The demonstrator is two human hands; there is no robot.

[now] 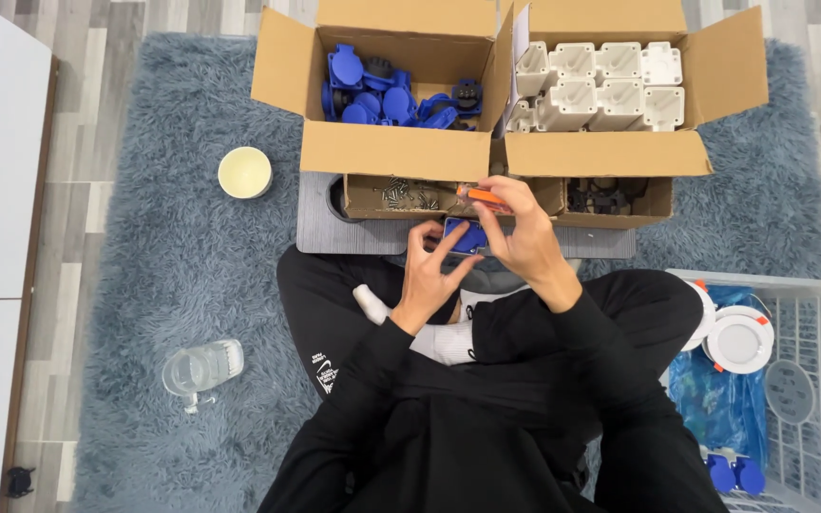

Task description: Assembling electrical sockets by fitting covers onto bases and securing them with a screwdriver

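I sit cross-legged on a grey shaggy rug point(163, 247). My left hand point(429, 275) grips a small blue plastic part point(467, 236) from the left and below. Just right of it, my right hand point(523, 237) holds an orange-handled screwdriver point(483, 198) that points down onto the blue part. Both hands hover over a grey board point(325, 228) in front of my knees. A shallow cardboard tray of small screws point(406, 195) lies right behind my hands.
Two open cardboard boxes stand behind: one with blue parts point(382, 95), one with white housings point(601, 85). A cream bowl point(244, 172) and a clear glass jug point(200, 369) sit at left. A white wire basket point(810, 399) with round white fittings is at right.
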